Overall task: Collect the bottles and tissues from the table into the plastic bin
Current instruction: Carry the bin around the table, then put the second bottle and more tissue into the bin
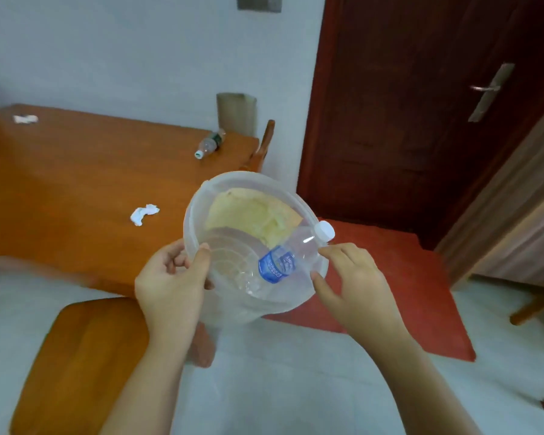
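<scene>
My left hand (173, 277) grips the near left rim of a clear round plastic bin (233, 186), held in the air beside the table. Inside the bin lies a clear bottle (283, 262) with a blue label, its white cap sticking over the right rim. My right hand (355, 277) hovers at the bin's right side, fingers apart, just below the cap. On the wooden table (76, 189) lie a crumpled white tissue (144, 214), another tissue (25, 119) at the far left, and a second bottle (209, 144) on its side near the far right corner.
A wooden chair seat (85, 356) stands below the table's near edge. A dark red door (421, 120) and a red mat (399, 287) are on the right. A brownish cup-like container (236, 113) stands at the table's far corner by the wall.
</scene>
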Demonstrator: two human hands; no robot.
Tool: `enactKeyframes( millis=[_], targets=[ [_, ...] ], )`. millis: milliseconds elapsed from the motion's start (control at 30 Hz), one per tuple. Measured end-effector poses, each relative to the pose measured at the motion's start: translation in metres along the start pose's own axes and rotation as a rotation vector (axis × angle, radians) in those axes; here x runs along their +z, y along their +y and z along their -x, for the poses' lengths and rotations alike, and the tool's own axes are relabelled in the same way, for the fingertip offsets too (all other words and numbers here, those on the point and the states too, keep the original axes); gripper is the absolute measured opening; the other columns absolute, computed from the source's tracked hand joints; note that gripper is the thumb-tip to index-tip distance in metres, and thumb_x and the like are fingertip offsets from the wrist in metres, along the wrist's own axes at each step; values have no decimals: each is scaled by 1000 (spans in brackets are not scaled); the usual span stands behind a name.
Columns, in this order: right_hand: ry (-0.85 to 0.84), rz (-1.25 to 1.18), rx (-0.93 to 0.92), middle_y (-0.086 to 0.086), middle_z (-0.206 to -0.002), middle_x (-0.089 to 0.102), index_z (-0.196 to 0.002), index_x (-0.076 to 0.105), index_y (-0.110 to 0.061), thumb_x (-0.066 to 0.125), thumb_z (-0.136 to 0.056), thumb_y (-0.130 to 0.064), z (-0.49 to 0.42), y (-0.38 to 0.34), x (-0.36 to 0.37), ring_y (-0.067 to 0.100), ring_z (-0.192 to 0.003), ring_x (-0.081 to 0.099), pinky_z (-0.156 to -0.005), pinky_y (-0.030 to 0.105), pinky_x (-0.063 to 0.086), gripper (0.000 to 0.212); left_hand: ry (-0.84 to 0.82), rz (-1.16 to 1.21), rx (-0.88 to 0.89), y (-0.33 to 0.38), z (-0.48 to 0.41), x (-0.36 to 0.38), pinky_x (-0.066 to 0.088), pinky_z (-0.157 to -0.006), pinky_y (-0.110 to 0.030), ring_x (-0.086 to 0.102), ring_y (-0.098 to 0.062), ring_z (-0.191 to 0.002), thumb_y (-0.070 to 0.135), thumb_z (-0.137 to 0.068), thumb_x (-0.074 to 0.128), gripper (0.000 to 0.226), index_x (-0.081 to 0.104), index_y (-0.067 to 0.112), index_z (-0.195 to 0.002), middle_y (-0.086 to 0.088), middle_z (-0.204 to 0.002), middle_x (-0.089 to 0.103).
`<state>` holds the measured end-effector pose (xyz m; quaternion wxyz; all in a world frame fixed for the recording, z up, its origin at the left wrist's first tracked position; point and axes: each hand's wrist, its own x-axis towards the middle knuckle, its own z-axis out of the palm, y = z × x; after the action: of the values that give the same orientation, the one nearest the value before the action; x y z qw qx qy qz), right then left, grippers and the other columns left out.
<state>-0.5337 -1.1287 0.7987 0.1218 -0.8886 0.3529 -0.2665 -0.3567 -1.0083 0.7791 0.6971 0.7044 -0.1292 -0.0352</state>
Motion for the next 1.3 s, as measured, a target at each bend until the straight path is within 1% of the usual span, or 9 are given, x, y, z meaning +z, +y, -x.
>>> enactKeyframes(
  millis=[167,300,433,500,667,767,967,1100,1300],
  targets=[
    [-63,-55,-164,9,-100,63,-102,62,-9,67,-75,-19,-56,-22,36,29,-90,56,-71,35,44,29,200,-6,53,-1,-44,-18,49,-56,-20,63,-16,-64,40,-67,71,11,64,41,-75,4,-68,65],
    [-103,-91,-262,7,-99,64,-103,63,-10,68,-75,-19,-100,-44,76,27,-90,57,-73,29,39,29,347,5,33,-9,-92,-33,54,-60,-32,63,-21,-64,49,-60,68,18,64,42,-76,-4,-72,65],
    [-129,-116,-323,7,-98,64,-103,63,-11,67,-76,-21,-149,-77,121,25,-91,57,-72,26,38,29,446,-6,43,-15,-149,-49,50,-48,-15,61,-3,-53,53,-60,65,22,64,41,-78,15,-63,64],
    [-154,-139,-356,5,-100,63,-105,62,-12,66,-77,-21,-172,-96,142,23,-92,56,-74,23,37,29,485,-6,43,-17,-177,-59,49,-47,-13,61,-1,-51,51,-61,66,21,64,39,-79,21,-62,64],
    [-190,-161,-420,10,-107,63,-109,60,-9,65,-79,-21,-223,-139,191,25,-100,56,-79,29,44,33,624,-53,37,-22,-237,-85,54,-52,-21,62,2,-53,46,-63,65,32,66,33,-92,15,-63,63],
    [-216,-158,-468,13,-103,64,-107,61,-5,67,-78,-18,-241,-157,221,28,-98,58,-79,31,44,32,656,-118,43,-25,-259,-99,55,-56,-27,63,2,-53,41,-67,66,33,65,30,-98,27,-62,62],
    [-332,-170,-488,14,-105,64,-106,61,-6,67,-78,-20,-270,-173,283,30,-100,57,-80,38,47,32,745,-166,15,-37,-286,-124,60,-64,-45,62,-7,-44,35,-70,71,17,61,37,-83,22,-55,58],
    [-400,-183,-507,14,-100,64,-103,63,-7,69,-75,-19,-292,-173,324,33,-97,57,-80,36,46,31,831,-173,5,-46,-310,-128,59,-64,-49,59,-4,-42,34,-68,71,14,61,41,-75,21,-51,55],
    [-509,-230,-559,10,-96,62,-104,62,-10,67,-76,-19,-340,-174,381,29,-92,56,-76,34,44,30,944,-222,-39,-56,-345,-107,59,-63,-46,62,-11,-41,33,-70,71,18,61,36,-85,19,-56,54]
  ],
)
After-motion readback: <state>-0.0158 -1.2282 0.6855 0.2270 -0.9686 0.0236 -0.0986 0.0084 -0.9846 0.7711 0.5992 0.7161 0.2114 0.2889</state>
